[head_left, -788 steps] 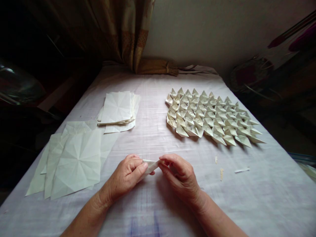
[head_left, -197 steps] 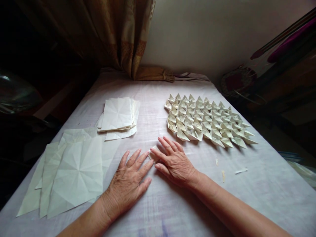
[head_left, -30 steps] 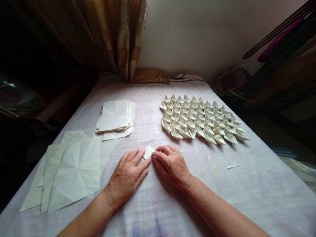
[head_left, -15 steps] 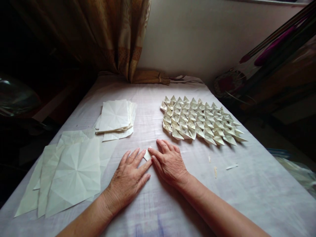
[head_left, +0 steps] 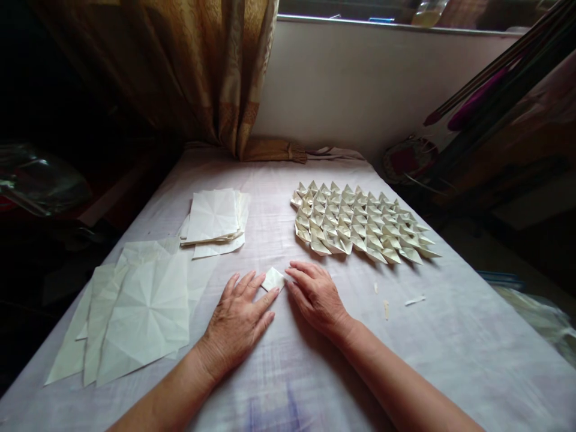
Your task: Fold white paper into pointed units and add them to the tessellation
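A small folded piece of white paper lies flat on the cloth between my hands. My left hand rests palm down with its fingers spread, the index fingertip on the paper's lower edge and other fingertips by its left side. At the paper's right corner is my right hand, fingers stretched out and nothing visibly gripped; whether its fingertips touch the paper I cannot tell. Several folded paper boats stand in close rows beyond my right hand.
Creased paper sheets overlap at the left, with a stack of smaller sheets behind them. Paper scraps lie at the right on the pale cloth. A gold curtain hangs at the far edge.
My right hand has drawn slightly right, off the paper, so more of the paper shows. My left hand keeps its place. The view has tilted up a little.
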Tool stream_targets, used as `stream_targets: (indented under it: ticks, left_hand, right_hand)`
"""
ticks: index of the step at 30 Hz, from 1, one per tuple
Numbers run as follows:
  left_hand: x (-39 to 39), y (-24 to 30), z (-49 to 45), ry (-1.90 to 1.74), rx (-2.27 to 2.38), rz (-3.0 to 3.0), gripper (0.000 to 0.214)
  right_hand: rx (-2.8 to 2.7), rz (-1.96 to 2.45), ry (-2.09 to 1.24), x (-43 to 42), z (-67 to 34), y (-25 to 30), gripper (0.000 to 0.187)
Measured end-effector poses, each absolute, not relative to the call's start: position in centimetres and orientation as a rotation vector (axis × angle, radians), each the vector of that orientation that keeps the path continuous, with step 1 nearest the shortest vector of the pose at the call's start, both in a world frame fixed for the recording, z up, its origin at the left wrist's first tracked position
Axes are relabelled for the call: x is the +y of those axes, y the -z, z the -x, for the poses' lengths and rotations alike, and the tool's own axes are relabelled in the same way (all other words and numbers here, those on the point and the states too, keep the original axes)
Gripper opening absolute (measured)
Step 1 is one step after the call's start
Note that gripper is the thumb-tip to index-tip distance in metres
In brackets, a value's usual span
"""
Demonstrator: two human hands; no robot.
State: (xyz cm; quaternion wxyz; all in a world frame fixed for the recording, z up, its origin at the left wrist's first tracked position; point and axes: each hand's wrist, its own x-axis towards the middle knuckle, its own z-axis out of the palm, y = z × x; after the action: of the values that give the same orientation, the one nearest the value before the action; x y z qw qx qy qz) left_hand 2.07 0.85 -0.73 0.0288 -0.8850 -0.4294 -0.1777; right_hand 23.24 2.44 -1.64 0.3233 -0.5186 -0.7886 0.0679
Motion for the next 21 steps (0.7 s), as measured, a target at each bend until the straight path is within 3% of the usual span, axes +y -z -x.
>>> stream_targets:
  ticks: [21]
  left_hand:
    - [2.7,-0.3,-1.9,0.794,-1.325,2.806,0.019]
  right_hand:
    - [-2.225,1.277,-0.332,1.8,-22.8,0.1,0.022]
